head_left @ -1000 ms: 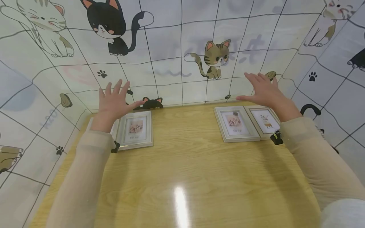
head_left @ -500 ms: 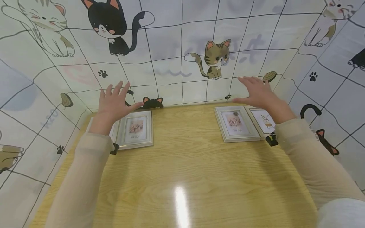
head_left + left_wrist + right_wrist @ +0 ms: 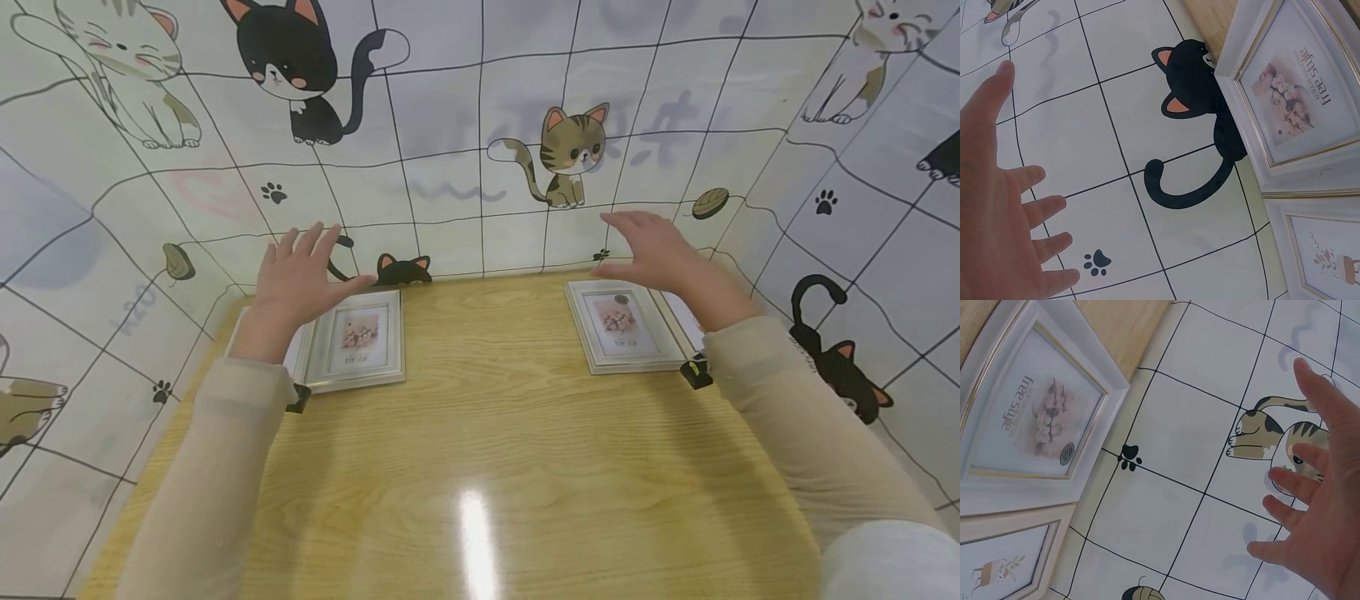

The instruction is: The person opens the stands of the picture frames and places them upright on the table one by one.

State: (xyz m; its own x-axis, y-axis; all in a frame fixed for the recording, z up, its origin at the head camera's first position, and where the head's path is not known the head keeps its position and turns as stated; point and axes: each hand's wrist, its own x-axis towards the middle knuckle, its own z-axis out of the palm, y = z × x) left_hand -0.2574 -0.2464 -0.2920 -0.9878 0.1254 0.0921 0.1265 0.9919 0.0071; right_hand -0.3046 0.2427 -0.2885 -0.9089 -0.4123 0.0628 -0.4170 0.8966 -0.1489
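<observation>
My left hand [image 3: 292,279] hovers with fingers spread over the far left of the table, holding nothing. Below it lies a silver-white picture frame [image 3: 358,343] with a pink flower print. Another picture frame [image 3: 1325,250], with a plant print, adjoins it and is mostly hidden by my wrist in the head view. On the far right, my right hand [image 3: 663,258] is also raised, thumb apart from the fingers and nothing in it. Under it are a matching flower-print picture frame [image 3: 622,327] and a light-wood picture frame [image 3: 1007,559] with a deer-like print, partly covered by my forearm.
The wood-grain table [image 3: 480,433] reaches to a white cloth backdrop [image 3: 442,108] printed with cats and grid lines, which also rises along both sides. A bright light reflection [image 3: 478,542] shows near the table's front. Dark wrist straps [image 3: 696,372] hang under the sleeves.
My right hand has moved left and slightly down, covering more of the light-wood picture frame. The left hand has lowered a little. All the picture frames lie where they were.
</observation>
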